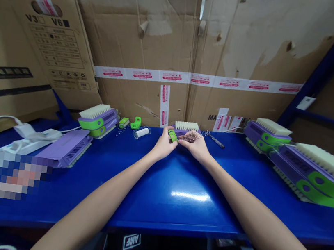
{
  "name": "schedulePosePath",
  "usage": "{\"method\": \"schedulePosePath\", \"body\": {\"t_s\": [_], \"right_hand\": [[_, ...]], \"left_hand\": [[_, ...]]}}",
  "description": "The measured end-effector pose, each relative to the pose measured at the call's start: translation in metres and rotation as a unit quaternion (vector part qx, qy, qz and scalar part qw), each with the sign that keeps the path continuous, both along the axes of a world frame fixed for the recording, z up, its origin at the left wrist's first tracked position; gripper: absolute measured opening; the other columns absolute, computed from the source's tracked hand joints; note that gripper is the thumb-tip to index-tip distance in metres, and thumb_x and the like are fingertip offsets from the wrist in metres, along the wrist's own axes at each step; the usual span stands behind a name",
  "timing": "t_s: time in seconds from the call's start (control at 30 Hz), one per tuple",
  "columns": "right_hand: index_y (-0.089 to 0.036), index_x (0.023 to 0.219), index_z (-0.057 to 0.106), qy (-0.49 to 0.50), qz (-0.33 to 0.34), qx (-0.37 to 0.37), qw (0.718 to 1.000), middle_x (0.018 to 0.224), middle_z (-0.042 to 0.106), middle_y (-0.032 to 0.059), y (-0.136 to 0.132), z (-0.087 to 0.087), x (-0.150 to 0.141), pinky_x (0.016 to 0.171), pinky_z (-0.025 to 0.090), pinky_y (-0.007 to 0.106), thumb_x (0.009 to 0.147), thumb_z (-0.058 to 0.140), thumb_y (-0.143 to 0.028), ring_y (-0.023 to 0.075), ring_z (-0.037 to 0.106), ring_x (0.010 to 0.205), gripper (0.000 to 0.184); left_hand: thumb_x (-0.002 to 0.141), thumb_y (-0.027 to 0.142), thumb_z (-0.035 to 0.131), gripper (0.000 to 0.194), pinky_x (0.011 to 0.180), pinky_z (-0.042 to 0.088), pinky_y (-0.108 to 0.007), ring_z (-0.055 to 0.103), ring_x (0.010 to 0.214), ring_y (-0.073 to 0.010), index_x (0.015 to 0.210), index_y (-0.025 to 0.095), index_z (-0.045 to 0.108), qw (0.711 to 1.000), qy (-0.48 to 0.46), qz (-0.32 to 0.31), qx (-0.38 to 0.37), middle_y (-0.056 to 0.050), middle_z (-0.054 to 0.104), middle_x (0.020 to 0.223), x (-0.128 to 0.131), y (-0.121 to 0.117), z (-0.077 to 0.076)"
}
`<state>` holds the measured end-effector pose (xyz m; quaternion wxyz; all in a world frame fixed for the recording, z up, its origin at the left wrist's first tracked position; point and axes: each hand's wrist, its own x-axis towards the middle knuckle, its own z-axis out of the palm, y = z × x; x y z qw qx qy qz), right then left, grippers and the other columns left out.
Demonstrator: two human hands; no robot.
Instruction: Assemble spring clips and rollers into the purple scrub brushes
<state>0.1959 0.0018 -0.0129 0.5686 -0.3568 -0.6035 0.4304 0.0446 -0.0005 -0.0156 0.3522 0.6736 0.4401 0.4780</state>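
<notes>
At the far side of the blue table, my left hand [164, 144] is closed on a small bright green plastic part [172, 135] with openings in it. My right hand [196, 145] meets it from the right, its fingertips pinched at the part's edge. What those fingertips hold is too small to make out. Thin coiled wire shows across the fingers of that hand. Just behind both hands sits a purple brush block [187, 126] with cream bristles, partly covered by them. To the right lie a coil spring [205, 133] and a slim tool [217, 141], perhaps a screwdriver.
Left of my hands lie a clear-and-white cylinder [142, 132], a green bracket [136, 122] and a green-ended block [123, 123]. Purple-and-green brush units stand at left [97, 121] and right [318, 175]. A white power strip [24, 146] is at far left; cardboard [153, 48] walls the back.
</notes>
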Motion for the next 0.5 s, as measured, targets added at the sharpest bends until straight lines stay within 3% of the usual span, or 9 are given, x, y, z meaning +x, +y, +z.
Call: {"method": "schedulePosePath", "body": {"t_s": [0.13, 0.5], "right_hand": [[-0.022, 0.072, 0.05, -0.015, 0.004, 0.011, 1.0, 0.08, 0.07, 0.0026, 0.001, -0.002, 0.002, 0.077, 0.051, 0.036, 0.052, 0.079, -0.034, 0.0201, 0.066, 0.077, 0.038], [-0.022, 0.074, 0.051, -0.081, -0.031, 0.058, 0.995, 0.077, 0.067, 0.0015, 0.007, -0.01, 0.003, 0.072, 0.05, 0.033, 0.059, 0.075, -0.034, 0.0194, 0.064, 0.075, 0.031]], "left_hand": [[0.078, 0.008, 0.057, 0.044, 0.055, 0.045, -0.021, 0.056, 0.054, -0.0089, 0.115, 0.015, 0.034, 0.996, -0.027, -0.016, -0.078, 0.005, 0.056, 0.068, 0.002, -0.002, 0.004], [0.077, 0.005, 0.055, 0.029, 0.053, 0.042, -0.019, 0.057, 0.057, -0.0093, 0.103, 0.016, 0.048, 0.999, -0.019, -0.04, -0.022, 0.003, 0.06, 0.067, 0.002, 0.005, -0.008]]}}
